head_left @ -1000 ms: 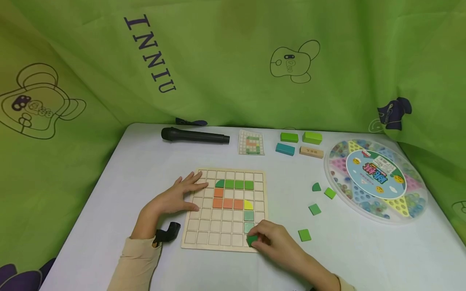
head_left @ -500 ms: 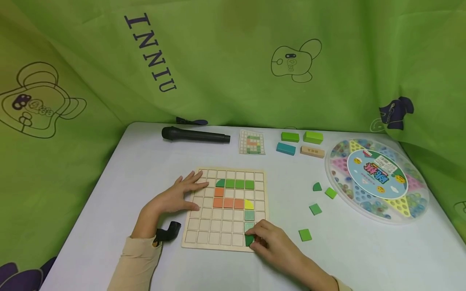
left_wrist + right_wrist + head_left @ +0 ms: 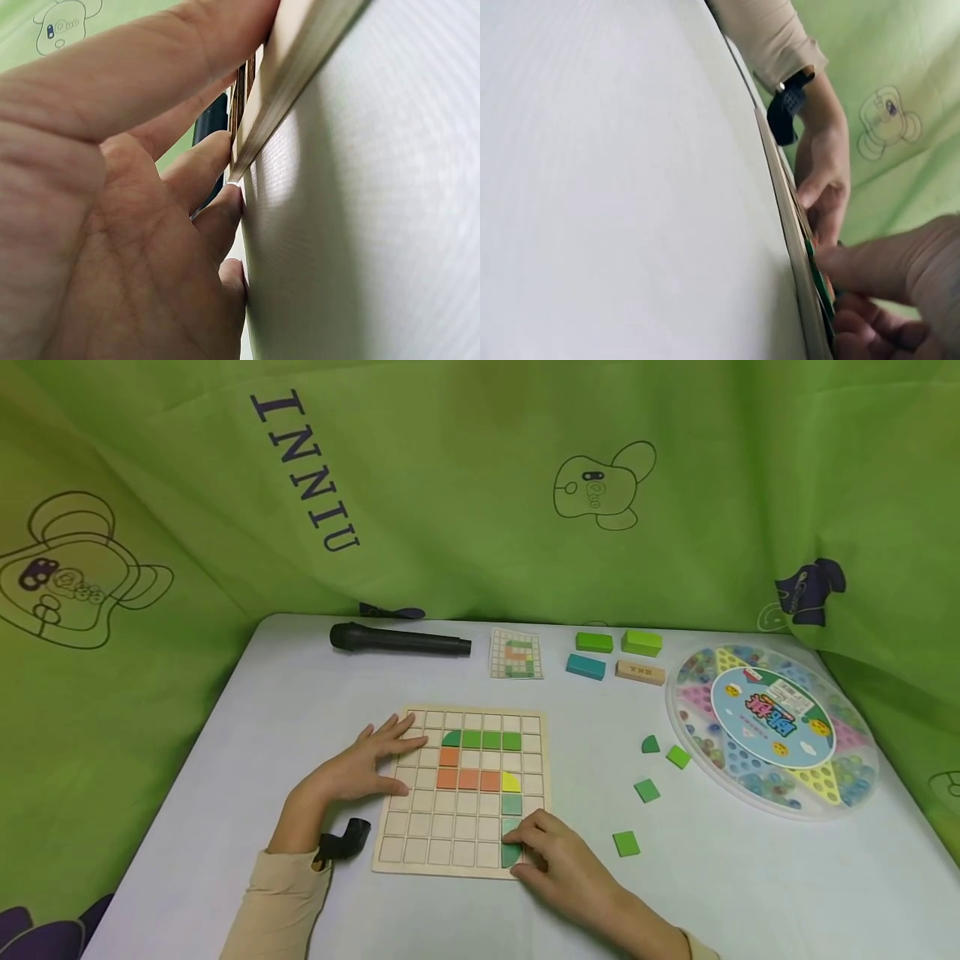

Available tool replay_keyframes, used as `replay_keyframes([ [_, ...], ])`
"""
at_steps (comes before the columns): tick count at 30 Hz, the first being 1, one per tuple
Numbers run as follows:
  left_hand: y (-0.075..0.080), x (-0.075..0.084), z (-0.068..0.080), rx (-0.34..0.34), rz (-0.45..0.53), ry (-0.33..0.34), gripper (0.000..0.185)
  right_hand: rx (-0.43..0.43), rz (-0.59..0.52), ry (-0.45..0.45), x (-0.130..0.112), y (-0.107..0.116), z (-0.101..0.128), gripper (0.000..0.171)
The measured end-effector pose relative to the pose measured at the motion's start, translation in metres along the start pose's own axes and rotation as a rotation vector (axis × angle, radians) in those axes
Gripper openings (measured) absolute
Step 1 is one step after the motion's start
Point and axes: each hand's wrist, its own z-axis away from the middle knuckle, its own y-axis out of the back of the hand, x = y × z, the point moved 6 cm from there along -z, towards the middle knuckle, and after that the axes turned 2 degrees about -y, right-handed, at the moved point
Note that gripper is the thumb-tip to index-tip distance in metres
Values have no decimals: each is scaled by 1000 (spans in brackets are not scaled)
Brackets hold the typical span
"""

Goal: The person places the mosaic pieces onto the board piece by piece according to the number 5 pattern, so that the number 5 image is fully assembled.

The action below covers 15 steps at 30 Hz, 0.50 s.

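A square wooden grid board (image 3: 420, 852) lies on the white table with coloured tiles in some cells. My left hand (image 3: 360, 768) rests over its left edge, fingers spread; in the left wrist view its fingertips (image 3: 221, 142) meet the board's side. At the lower right of the grid, my right hand (image 3: 558, 860) has its index finger and thumb at opposite edges of a green quarter-round tile (image 3: 511, 857), which sits in a bottom-row cell. Above it run pale green tiles (image 3: 512, 805), a yellow quarter-round (image 3: 511, 782), orange tiles (image 3: 468, 779) and a green row (image 3: 492, 740).
Several loose green tiles (image 3: 647, 790) lie right of the board, near a round marble-game box (image 3: 772, 731). Behind the board are a pattern card (image 3: 516, 653), a black microphone (image 3: 401, 640) and several small blocks (image 3: 586, 666). A green printed curtain (image 3: 465, 485) surrounds the table.
The dark green quarter-round tile has gone from tilted in my right fingers to lying flat in the bottom-row cell. That hand has shifted slightly left; my left hand has stayed on the board.
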Motion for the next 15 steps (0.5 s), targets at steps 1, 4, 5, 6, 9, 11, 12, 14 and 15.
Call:
replay_keyframes([
  [1,0,0,0,0,2,0,77,-6,5,-3,1,3,1,28],
  [4,-1,-1,0,-2,5,2,77,10,42,6,5,17,6,29],
  [5,-2,-1,0,-2,6,3,77,20,62,5,9,25,8,31],
  [6,-2,-1,0,-3,5,3,77,33,88,1,13,32,11,32],
  [9,-1,-1,1,0,2,4,77,58,201,-38,28,56,25,40],
  [11,-1,0,1,2,3,4,77,47,270,-87,40,68,37,45],
  [12,-1,0,1,3,2,3,77,39,294,-102,45,73,42,46],
  [14,0,0,1,6,2,5,77,22,324,-115,53,79,50,47],
  [15,0,0,1,7,2,5,77,15,326,-119,56,81,53,47],
])
